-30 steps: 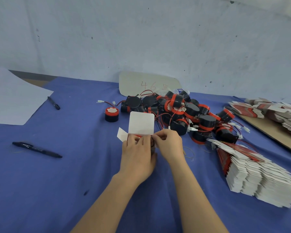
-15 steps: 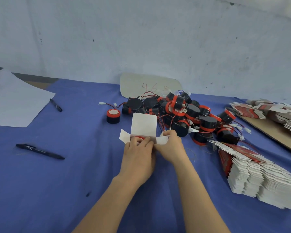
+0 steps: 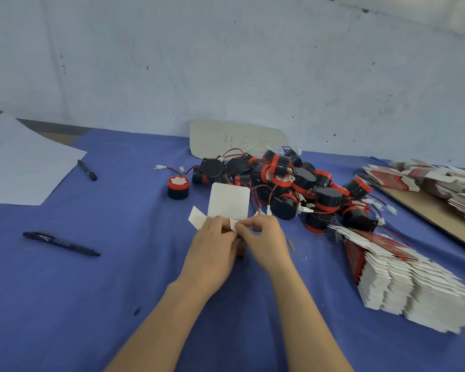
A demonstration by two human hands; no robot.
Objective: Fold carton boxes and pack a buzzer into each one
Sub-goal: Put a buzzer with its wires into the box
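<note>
Right of a pen (image 3: 61, 243) on the desk (image 3: 118, 304), a box (image 3: 228, 201) with raised lid is clasped by the left hand (image 3: 212, 253), grip clamped round its body. Its side flap is pinched by the right hand (image 3: 266, 242). Buzzers (image 3: 293, 183) are heaped just behind, and flat cartons (image 3: 403, 285) are stacked rightward.

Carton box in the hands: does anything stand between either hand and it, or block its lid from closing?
Nothing visible does. The left hand and right hand both grip the carton box directly. Its lid stands upright; the left side flap sticks out untucked and probably needs folding in first.
</note>
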